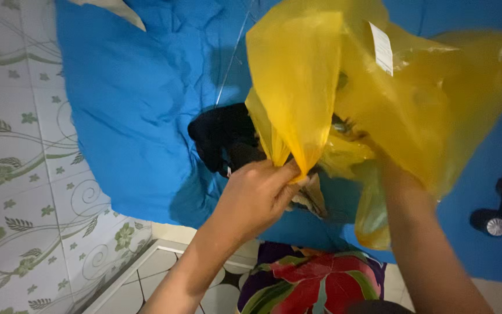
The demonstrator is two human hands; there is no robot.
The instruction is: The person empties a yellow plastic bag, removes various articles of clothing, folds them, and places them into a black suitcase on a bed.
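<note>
A large translucent yellow plastic bag (379, 87) with a white label hangs in front of me over a blue sheet (129, 116). My left hand (257, 197) pinches a lower corner of the bag between thumb and fingers. My right hand is hidden inside or behind the bag; only its forearm (419, 244) shows, reaching up into the plastic. A black cloth item (222, 136) lies on the blue sheet just behind the bag, partly covered by it.
A tiled wall with a green floral pattern (18, 174) fills the left side. White floor tiles (152, 273) show below. My garment with a red and green floral print (315, 279) is at the bottom. A dark object with a round silver part (495, 224) sits at right.
</note>
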